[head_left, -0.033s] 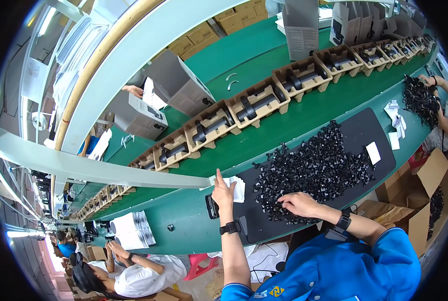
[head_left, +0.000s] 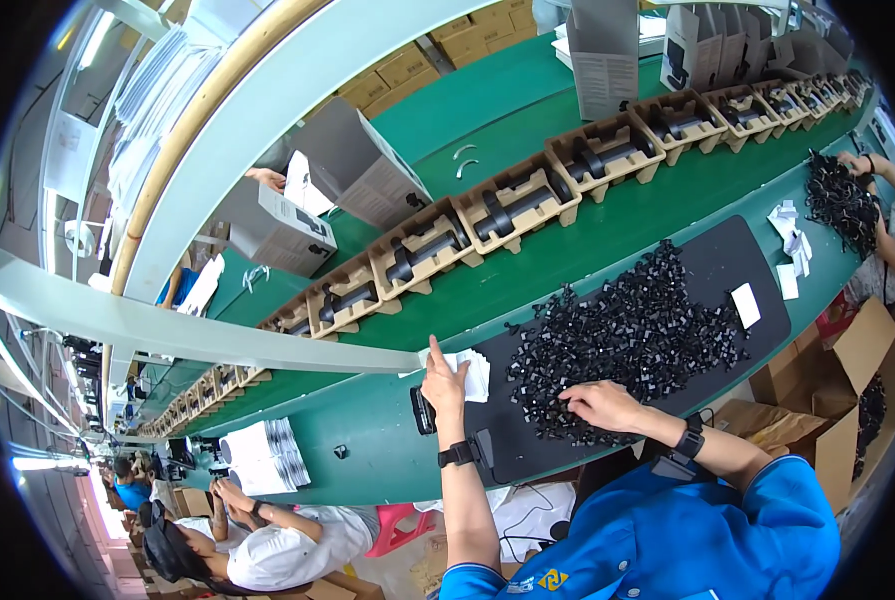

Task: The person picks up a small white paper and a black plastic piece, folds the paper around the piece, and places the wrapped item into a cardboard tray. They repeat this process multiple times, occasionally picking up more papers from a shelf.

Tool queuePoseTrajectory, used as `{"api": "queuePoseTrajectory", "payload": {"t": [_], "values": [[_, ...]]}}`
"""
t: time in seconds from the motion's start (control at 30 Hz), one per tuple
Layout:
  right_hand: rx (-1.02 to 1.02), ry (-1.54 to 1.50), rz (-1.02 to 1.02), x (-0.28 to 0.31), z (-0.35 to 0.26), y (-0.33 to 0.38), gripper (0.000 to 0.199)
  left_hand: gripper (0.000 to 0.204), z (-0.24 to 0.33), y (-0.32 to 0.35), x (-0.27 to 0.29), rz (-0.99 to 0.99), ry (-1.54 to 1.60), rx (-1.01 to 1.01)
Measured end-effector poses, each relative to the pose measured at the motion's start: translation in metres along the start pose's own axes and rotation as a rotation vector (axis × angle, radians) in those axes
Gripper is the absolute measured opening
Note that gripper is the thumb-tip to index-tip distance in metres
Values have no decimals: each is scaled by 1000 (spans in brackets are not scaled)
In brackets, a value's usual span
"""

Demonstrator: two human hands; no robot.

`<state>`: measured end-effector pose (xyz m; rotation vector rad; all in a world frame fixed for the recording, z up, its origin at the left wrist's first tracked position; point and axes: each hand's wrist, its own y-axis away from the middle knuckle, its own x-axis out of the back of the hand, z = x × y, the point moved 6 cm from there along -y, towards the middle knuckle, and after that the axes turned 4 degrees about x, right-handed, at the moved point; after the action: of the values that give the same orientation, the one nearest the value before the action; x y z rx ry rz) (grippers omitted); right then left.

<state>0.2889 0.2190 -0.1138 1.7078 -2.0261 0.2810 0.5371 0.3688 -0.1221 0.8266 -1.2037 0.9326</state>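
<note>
Beside a small stack of white papers (head_left: 476,378), my left hand (head_left: 445,382) is raised with its index finger stretched out and its thumb apart. Nothing shows in it. A black device (head_left: 423,411) lies just to its left. My right hand (head_left: 604,407) rests over the near edge of a wide heap of small black parts (head_left: 617,340). Its fingers are bent together among the pieces, and their tips are partly hidden, so what they pinch cannot be made out. The heap lies on a dark mat (head_left: 722,255).
Beyond the mat runs a row of cardboard trays (head_left: 520,210) holding black devices. A white metal beam (head_left: 217,335) crosses at left. A white card (head_left: 745,305) lies at the mat's right. Co-workers sit at both sides. An open carton (head_left: 832,420) stands near right.
</note>
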Motion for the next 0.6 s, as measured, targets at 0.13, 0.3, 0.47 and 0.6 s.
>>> {"api": "queuePoseTrajectory", "payload": {"t": [0.13,0.3,0.47,0.6], "values": [[9,-87,82,21,-1,20,25,81,3,13,55,74,189,62],[48,-258,49,46,-64,18,26,76,18,34,96,138,514,32],[491,64,578,106,-135,42,39,73,105,78,132,-264,1783,77],[743,381,616,133,-169,77,39,73,192,137,147,-435,2138,-125]]}}
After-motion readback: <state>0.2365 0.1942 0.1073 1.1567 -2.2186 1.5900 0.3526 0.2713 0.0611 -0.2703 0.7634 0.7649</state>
